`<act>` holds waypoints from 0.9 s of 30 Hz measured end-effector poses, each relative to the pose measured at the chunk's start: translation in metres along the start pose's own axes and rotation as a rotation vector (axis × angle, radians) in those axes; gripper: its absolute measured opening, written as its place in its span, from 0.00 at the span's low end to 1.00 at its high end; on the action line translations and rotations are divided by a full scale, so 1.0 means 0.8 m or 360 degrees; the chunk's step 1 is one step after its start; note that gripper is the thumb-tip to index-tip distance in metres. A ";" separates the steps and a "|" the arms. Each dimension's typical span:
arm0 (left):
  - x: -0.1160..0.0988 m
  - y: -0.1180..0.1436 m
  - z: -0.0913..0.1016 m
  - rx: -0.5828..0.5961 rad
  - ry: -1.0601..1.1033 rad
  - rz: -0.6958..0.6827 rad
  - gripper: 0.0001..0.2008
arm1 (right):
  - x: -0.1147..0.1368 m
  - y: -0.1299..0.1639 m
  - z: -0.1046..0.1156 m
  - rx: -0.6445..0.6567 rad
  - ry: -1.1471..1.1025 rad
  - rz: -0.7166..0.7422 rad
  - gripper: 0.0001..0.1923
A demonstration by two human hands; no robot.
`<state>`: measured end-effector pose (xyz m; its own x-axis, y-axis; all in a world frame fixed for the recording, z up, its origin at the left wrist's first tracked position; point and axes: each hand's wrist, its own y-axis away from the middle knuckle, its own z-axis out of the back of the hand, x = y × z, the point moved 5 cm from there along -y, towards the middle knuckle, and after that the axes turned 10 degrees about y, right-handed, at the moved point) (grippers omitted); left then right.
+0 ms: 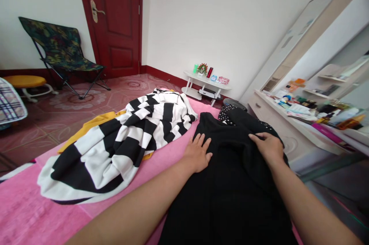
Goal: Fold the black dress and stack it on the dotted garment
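Fuzzy, short-napped pink cloth point(43, 220) spreads beneath the clothes, creased here and there. Beyond it stands a dark red panelled door point(121, 18) with a smooth, glossy face. The black garment point(230, 183) lies on the pink cloth directly in front of the person, matt and plain, long in shape, with soft folds near its far end. To its left, a black-and-white checked garment point(129, 137) sits in a loose, rumpled heap of thick-looking knit, a mustard-yellow cloth point(93, 124) showing from under its edge. A folding chair point(63, 47) has a slack, leaf-printed fabric seat on thin dark legs. The low white table point(208, 81) has a rounded top. White-dotted black cloth point(223, 116) bunches past the black garment's far end. The left hand point(198, 153) rests flat on the garment's left side, fingers slightly spread; the right hand point(269, 147) pinches a fold on its right side between thumb and fingers.
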<state>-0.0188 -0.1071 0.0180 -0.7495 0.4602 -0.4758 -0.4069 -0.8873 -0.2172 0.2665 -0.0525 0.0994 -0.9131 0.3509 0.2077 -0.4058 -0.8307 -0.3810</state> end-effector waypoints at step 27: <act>-0.017 0.009 0.011 0.0003 0.0087 -0.0290 0.24 | 0.147 -0.011 -0.091 0.0214 0.0023 0.0373 0.14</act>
<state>-0.0162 -0.1197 0.0303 -0.6340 0.6108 -0.4743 -0.5340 -0.7894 -0.3027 0.1598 0.0275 0.0619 -0.9823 0.1477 0.1148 -0.1757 -0.9395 -0.2941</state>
